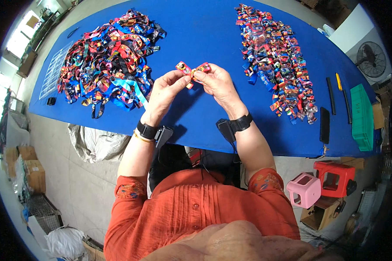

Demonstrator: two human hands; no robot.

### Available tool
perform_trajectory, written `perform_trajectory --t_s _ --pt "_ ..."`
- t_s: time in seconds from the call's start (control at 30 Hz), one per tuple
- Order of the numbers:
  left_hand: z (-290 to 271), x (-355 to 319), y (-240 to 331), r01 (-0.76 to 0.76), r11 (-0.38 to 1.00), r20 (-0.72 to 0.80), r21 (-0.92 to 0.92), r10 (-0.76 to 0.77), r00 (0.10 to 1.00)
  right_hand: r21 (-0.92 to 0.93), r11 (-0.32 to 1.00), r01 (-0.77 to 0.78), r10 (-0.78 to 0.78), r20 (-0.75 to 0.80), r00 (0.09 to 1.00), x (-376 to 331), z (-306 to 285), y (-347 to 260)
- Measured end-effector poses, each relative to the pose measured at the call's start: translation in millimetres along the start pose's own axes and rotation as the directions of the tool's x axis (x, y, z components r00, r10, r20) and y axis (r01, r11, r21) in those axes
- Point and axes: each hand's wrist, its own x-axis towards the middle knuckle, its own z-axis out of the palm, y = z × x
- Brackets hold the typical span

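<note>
Over the blue table (196, 35), a red printed ribbon (183, 68) with yellow details is folded into loops, looking like a small bow. My left hand (166, 90) is closed on its left side, with thumb and forefinger pinched together. My right hand (222, 88) pinches the right side, the two thumbs almost touching at the middle. To the left of my hands lies a large tangled heap of printed ribbons (113, 56) in red, blue, black and other colours. Long rows of small folded ribbon pieces (276, 56) lie to the right.
Right of the rows are a dark phone-like slab (324, 125), a thin black bar (331, 95), a yellow-ended tool (339, 81) and a green plastic crate (362, 117). A wire rack (54, 71) lies at the far left. Pink (304, 190) and red (334, 178) stools stand on the floor.
</note>
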Motion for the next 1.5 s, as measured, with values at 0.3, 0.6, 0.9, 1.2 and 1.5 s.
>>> perform_trajectory --t_s 0.3,0.6,0.9,1.2,1.5 --pt "18 44 -6 0.016 0.999 0.118 -0.046 -0.010 0.993 0.039 0.997 0.067 -0.061 -0.151 0.987 1 -10 -11" --pt "9 85 -36 0.092 0.942 0.090 -0.322 -0.066 0.994 -0.094 0.993 -0.074 0.044 -0.289 0.956 10 -25 4" --pt "0 83 -41 0.174 0.808 0.163 -0.563 -0.098 0.982 -0.334 0.934 -0.128 0.025 -0.296 0.955 8 -19 3" --pt "-4 79 -38 0.164 0.847 0.210 -0.505 -0.064 0.976 -0.383 0.924 -0.020 -0.116 -0.330 0.937 9 -28 0" --pt "-3 73 -27 0.261 0.895 0.300 -0.362 -0.153 0.941 -0.331 0.943 0.038 -0.185 -0.424 0.886 10 -33 -4"
